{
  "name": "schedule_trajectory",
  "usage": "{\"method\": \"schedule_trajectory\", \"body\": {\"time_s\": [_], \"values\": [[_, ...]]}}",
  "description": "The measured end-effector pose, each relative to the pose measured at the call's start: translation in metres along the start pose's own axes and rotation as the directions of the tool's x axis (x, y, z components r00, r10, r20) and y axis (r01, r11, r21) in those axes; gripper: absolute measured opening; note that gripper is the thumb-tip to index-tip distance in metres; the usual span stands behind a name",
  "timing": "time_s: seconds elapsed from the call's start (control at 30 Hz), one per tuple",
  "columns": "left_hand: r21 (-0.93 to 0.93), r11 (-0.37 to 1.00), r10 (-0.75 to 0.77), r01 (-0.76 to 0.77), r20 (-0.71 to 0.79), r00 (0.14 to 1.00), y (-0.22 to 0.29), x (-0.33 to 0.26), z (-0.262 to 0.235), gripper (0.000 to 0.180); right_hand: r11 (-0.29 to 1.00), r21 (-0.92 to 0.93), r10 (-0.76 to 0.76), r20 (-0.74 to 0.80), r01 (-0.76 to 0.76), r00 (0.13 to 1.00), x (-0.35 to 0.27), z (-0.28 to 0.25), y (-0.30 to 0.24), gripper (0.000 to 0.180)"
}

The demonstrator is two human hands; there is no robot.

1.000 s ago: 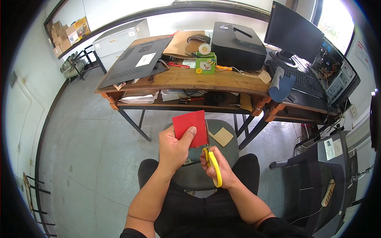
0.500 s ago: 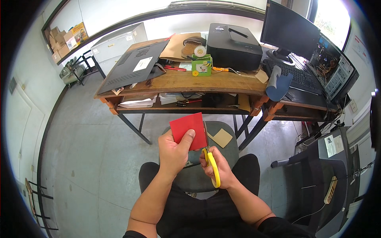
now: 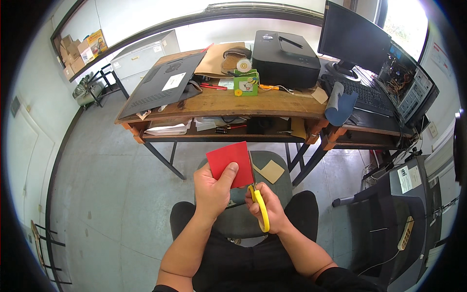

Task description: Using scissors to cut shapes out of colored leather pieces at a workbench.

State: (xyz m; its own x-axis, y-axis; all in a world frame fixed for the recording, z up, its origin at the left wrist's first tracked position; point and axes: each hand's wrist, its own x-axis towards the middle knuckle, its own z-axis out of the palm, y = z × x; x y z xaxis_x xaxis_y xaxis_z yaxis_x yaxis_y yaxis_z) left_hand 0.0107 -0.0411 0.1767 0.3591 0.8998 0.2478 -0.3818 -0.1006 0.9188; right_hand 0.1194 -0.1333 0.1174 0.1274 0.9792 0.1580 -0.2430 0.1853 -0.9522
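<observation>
My left hand (image 3: pixel 213 190) is closed on a red square sheet (image 3: pixel 226 160), thumb flat on its face and fingers behind it. In my right hand (image 3: pixel 270 207) are yellow-handled scissors (image 3: pixel 261 209), their blades pointing up along the sheet's right edge. The blades look nearly together there; whether they grip the edge is hard to tell. Beyond my hands, a tan cut piece (image 3: pixel 271 171) of card or paper rests on the dark seat (image 3: pixel 262 158) in front of me.
Ahead stands a wooden desk (image 3: pixel 219 106) with a dark laptop-like panel (image 3: pixel 168 80), a green box (image 3: pixel 246 83) and a black printer (image 3: pixel 286 61). To the right are a monitor (image 3: pixel 355 36), a keyboard (image 3: pixel 367 95) and an opened computer case (image 3: pixel 408 85). A power strip (image 3: pixel 405 233) lies lower right.
The red sheet and both hands have shifted very slightly down and left. The scissor blades have closed a little beside the sheet's right edge.
</observation>
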Motion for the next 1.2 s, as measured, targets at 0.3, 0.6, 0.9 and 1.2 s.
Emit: {"method": "schedule_trajectory", "body": {"time_s": [0.3,0.6,0.9,1.2], "values": [[-0.004,1.000,-0.005,0.005,0.006,1.000,0.0011,-0.0002,0.0013,0.013,0.999,-0.034,0.003,-0.040,-0.005,0.999,-0.0012,0.0001,0.0000,0.037],[0.000,1.000,-0.012,0.012,0.016,1.000,0.0016,0.0003,0.0015,0.013,0.996,-0.087,0.007,-0.079,-0.014,0.997,-0.0018,0.0001,-0.0026,0.033],[0.010,1.000,-0.006,0.006,0.017,1.000,0.0008,0.0001,0.0023,0.014,0.996,-0.079,0.025,-0.109,-0.034,0.994,-0.0020,0.0014,-0.0041,0.026],[0.047,0.999,-0.003,0.003,0.006,1.000,0.0005,-0.0023,0.0039,0.014,0.996,-0.085,-0.009,-0.095,0.001,0.995,-0.0020,0.0007,0.0051,0.036]]}}
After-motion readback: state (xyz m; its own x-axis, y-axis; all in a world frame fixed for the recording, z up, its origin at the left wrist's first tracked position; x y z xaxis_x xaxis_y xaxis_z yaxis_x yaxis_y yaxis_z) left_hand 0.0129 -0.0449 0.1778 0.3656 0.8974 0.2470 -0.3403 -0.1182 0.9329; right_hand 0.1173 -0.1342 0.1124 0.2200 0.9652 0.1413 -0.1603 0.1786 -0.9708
